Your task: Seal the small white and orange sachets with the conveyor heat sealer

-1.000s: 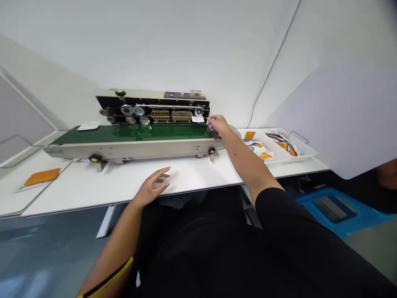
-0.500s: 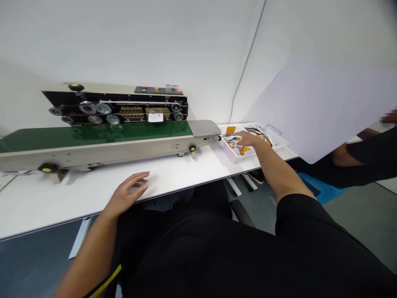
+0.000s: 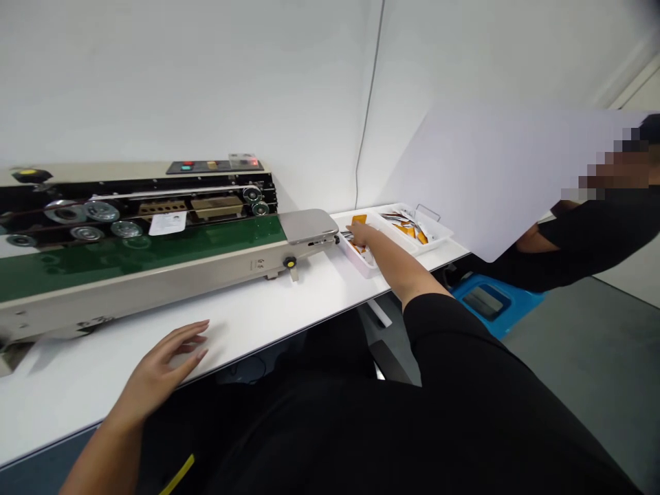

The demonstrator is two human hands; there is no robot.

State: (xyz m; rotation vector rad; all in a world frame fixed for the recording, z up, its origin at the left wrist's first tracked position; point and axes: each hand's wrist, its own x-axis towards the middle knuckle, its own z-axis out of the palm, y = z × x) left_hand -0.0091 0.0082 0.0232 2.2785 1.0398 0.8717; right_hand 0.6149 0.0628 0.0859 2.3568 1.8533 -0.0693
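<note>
**A:** Where's the right hand working?

**B:** At about 1 o'clock, with its fingers dipped into the near compartment of a white plastic tray, among overlapping orange-and-white sachets. The fingertips are hidden there, so I can't tell whether they've pinched one or are only touching the pile.

**A:** What's a clean way of working in there?

**B:** I'd come in from above and take a single sachet by its edge with the fingertips, since they lie overlapped. Keeping the forearm off the tray's rim should help too, as the tray sits close to the desk edge.

**A:** And the left hand?

**B:** Relaxed and empty, fingers spread, low over the desk at about 10 o'clock. Straight ahead of it stands a band sealer with a green conveyor belt, and a white card lies on the belt.

**A:** Anything else near the tray?

**B:** A far compartment holds more sachets. Beyond it, at about 2 o'clock, a co-worker in black sits partly behind a large white sheet, with a blue stool nearby.
</note>
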